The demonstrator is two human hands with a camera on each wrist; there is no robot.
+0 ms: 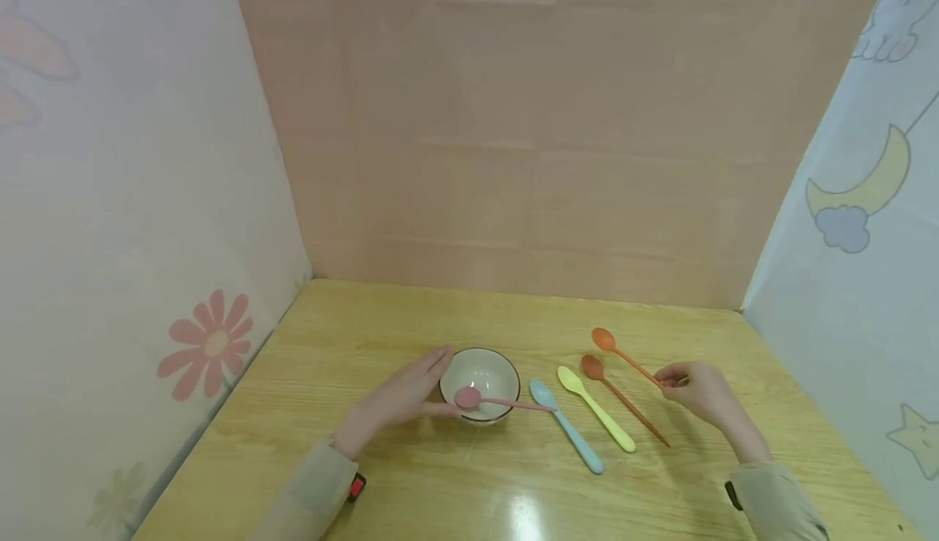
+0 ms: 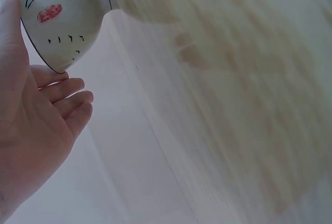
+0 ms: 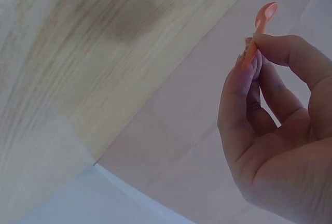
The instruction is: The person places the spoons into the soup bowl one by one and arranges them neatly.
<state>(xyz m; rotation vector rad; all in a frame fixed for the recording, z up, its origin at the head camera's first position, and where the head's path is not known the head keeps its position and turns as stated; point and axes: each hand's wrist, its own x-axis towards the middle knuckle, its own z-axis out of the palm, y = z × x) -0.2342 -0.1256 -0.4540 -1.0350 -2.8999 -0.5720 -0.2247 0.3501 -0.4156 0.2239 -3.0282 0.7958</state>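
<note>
The left hand [image 1: 399,390] held the round, off-white, dark-rimmed ceramic bowl [image 1: 480,368] at its left side — thumb and fingers spread along the rim. A long-handled pink spoon [image 1: 468,397] extended past the bowl's right rim. The right hand [image 1: 700,394] pinched the handle end of the thin-handled orange spoon [image 1: 605,340], beyond the reddish-brown [image 1: 592,367], pale-yellow [image 1: 596,409] and light-blue spoons [image 1: 575,435] on the wood-grain counter [image 1: 367,329].

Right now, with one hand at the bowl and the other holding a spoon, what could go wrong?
The pink spoon has its handle jutting past the rim of the bowl, so a bump might tip it out. The right hand pinches the bright orange spoon near its handle's end, so that spoon could swivel or slip.
</note>
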